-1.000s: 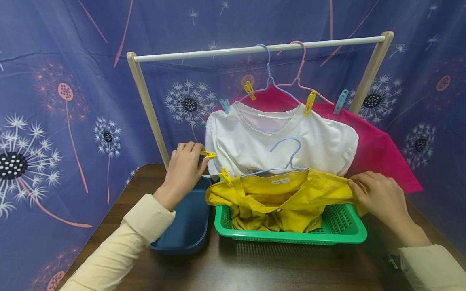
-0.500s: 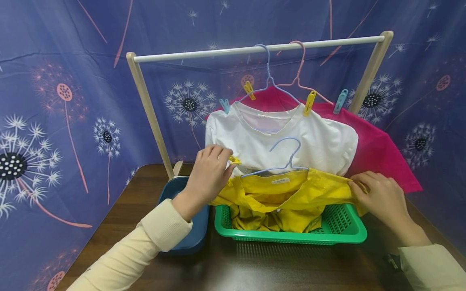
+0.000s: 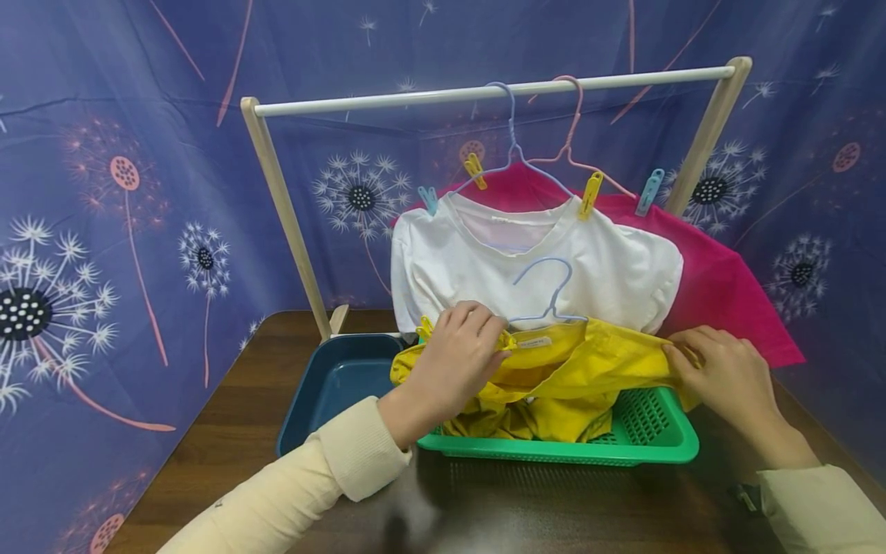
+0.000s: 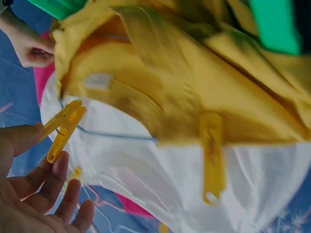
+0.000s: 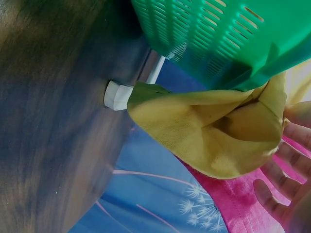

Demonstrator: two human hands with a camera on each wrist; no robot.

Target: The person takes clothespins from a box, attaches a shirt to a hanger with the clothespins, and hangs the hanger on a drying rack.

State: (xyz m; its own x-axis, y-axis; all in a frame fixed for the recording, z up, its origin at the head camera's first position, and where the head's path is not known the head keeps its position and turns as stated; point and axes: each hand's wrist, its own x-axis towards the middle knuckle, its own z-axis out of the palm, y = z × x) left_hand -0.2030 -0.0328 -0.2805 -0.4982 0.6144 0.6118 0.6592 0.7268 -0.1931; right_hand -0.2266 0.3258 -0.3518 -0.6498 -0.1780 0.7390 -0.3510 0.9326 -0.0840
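My left hand (image 3: 453, 362) pinches a yellow clothespin (image 4: 62, 130) between thumb and fingertips, over the neckline of a yellow shirt (image 3: 616, 355). In the left wrist view, the pin stands apart from the cloth with its jaws parted a little. Another yellow clothespin (image 4: 212, 160) is clipped on the shirt's shoulder edge. A blue-purple hanger (image 3: 557, 296) sits inside the collar, its hook pointing up. At the right shoulder, my right hand (image 3: 730, 377) pinches the shirt's edge. The lower part of the shirt lies bunched in a green basket (image 3: 554, 452).
Behind, a white T-shirt (image 3: 609, 261) and a pink garment (image 3: 727, 285) hang from a rack with a white bar (image 3: 415, 98), pegged with blue and yellow clothespins. A dark blue bin (image 3: 304, 408) stands left of the basket on the wooden table (image 3: 228, 431).
My left hand has carried the clothespin rightward and down, from beside the white T-shirt to the yellow shirt's neckline. My right hand keeps its place on the shirt.
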